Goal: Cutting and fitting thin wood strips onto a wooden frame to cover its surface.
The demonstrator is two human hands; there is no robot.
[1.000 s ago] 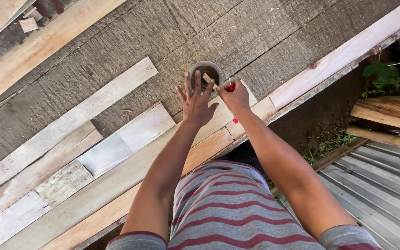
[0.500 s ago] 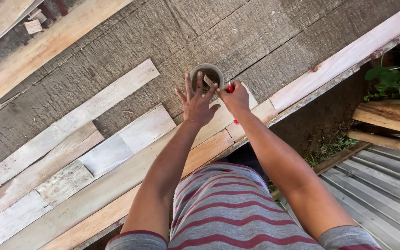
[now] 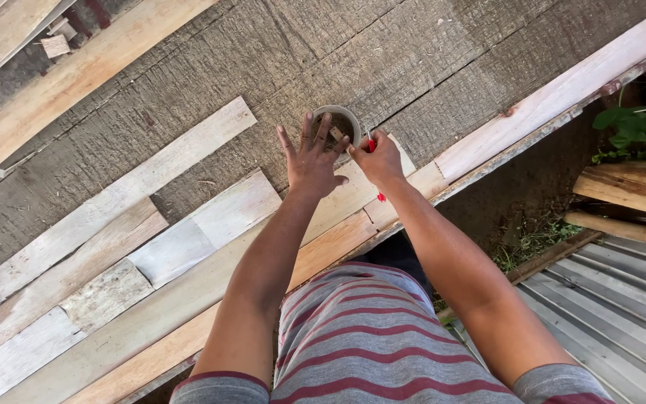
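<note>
Wooden plank platform, 2 hands at a small round container near its right edge.

Pale boards (image 3: 121, 198) lie diagonally across the left half of the rough grey planking (image 3: 211, 97). Left hand (image 3: 312, 161) is spread flat, fingers wide apart and holding nothing, its fingertips just over the rim of the small round container (image 3: 336, 122), which stands on the planking close to the right edge. Right hand (image 3: 379, 158) is closed around a small red-handled tool (image 3: 370, 145), tip at the container's rim. Contents appear brownish; kind cannot be told. Judged step: working at the container with the tool while the free hand steadies. Next move likely calls for a firm hold on the container. Corrugated metal sheets (image 3: 622, 299) lie below, beyond the right edge.
</note>
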